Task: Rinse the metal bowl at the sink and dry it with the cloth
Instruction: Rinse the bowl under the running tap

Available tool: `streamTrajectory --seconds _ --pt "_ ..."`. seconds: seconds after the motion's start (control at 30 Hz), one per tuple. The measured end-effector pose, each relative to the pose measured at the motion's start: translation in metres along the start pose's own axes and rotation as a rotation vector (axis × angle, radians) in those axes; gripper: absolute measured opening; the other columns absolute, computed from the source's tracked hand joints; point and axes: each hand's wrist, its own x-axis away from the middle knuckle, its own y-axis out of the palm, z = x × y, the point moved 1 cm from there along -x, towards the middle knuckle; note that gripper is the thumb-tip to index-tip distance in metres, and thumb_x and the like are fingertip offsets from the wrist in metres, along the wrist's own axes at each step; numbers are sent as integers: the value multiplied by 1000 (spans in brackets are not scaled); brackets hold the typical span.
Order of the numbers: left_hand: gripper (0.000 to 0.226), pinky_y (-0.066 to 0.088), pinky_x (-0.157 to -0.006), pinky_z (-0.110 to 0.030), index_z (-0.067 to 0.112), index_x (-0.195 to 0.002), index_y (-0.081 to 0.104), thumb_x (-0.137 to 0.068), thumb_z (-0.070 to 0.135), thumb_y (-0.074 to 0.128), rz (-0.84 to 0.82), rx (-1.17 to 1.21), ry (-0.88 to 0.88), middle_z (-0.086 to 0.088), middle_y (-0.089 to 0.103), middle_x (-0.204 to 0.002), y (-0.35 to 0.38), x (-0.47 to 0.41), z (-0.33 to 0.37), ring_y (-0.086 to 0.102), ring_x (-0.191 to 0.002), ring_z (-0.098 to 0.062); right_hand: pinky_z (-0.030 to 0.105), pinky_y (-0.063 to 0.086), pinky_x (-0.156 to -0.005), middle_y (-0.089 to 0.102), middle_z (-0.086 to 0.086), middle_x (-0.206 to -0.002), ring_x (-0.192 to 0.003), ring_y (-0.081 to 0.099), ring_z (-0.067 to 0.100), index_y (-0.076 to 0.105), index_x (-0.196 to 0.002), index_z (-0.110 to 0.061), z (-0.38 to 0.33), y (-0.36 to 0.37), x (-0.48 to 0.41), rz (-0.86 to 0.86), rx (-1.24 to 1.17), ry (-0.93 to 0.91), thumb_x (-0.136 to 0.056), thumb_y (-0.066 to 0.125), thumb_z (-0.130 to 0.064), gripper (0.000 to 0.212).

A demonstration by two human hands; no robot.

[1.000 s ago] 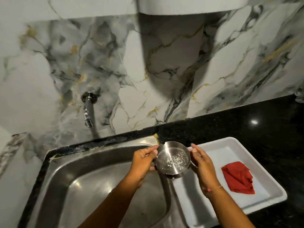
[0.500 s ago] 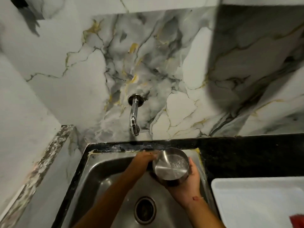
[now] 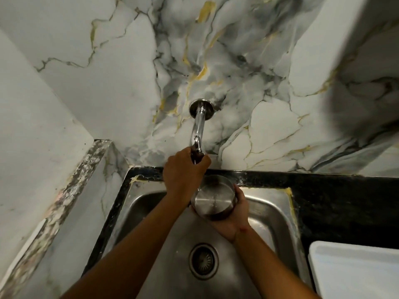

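- Your right hand [image 3: 232, 214] cups the round brushed-steel metal bowl [image 3: 213, 198] over the steel sink [image 3: 272, 212].
- Your left hand [image 3: 183, 169] is wrapped around the chrome tap [image 3: 198, 126] tip.

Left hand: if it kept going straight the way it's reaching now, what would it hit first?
The left hand reaches up and away toward the wall and is already at the tap, fingers around its lower end. Going on, it would probably meet the marble wall behind the tap, though depth is hard to judge.

Home kitchen, steel sink [image 3: 269, 203], wall tap [image 3: 198, 126], marble backsplash [image 3: 269, 117]
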Motion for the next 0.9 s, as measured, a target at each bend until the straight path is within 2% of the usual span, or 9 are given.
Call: streamTrajectory --seconds 0.07,0.13,0.2,0.33,0.43,0.53,0.67,0.8,0.9 --pt "24 38 -51 -19 26 -68 59 -83 44 64 -61 40 24 16 55 -54 -1 -4 -6 54 -52 2 64 39 -110 58 25 -142 -133 48 46 58 -139 -13 1 -2 -5 16 21 1 -79 64 -59 75" --pt "28 46 -52 -27 16 -69 64 -86 38 66 -169 98 48 4 62 -55 -6 -13 -12 54 -49 -7 65 40 -109 58 25 -142 -132 49 46 58 -138 -15 2 -6 -8 31 25 9 -79 65 -59 74" --pt "26 54 -59 -37 17 -71 67 -89 36 69 -318 159 63 -10 68 -62 -15 -21 -17 59 -52 -16 66 39 -108 60 25 -139 -131 50 46 62 -135 -15 3 -9 -12 28 29 13 -78 67 -57 71" --pt "22 49 -62 -27 27 -69 67 -90 33 70 -455 191 118 4 63 -59 -24 -32 -19 55 -50 -2 68 35 -111 65 26 -132 -128 53 46 70 -125 -10 -4 -9 -19 9 50 19 -77 67 -56 66" --pt "21 60 -74 -47 13 -82 73 -91 32 70 -508 238 96 -14 74 -73 -25 -35 -20 71 -67 -25 67 31 -113 63 24 -137 -132 50 45 71 -123 -11 -8 3 -30 -24 75 1 -79 64 -58 64" --pt "28 59 -89 -58 7 -93 75 -91 34 70 -539 251 106 -24 77 -87 -27 -37 -22 73 -85 -40 67 31 -114 61 21 -141 -135 48 43 66 -131 -15 -2 10 -38 -90 111 49 -80 63 -56 65" --pt "33 56 -96 -57 7 -97 75 -90 39 70 -566 221 121 -26 77 -94 -30 -40 -22 73 -92 -40 65 41 -107 68 18 -131 -119 64 41 66 -131 -14 0 -12 -33 13 214 122 -74 71 -55 70" --pt "31 57 -89 -46 5 -96 75 -90 36 72 -586 230 121 -26 76 -91 -31 -42 -21 71 -78 -31 68 35 -109 67 21 -133 -127 56 44 70 -127 -14 -22 -28 -31 161 222 67 -68 74 -51 69" --pt "32 58 -88 -48 5 -97 74 -91 36 71 -600 230 124 -26 76 -92 -32 -42 -20 72 -84 -38 65 33 -114 62 20 -139 -132 52 44 68 -129 -15 -34 -14 -41 136 227 2 -73 70 -52 67"
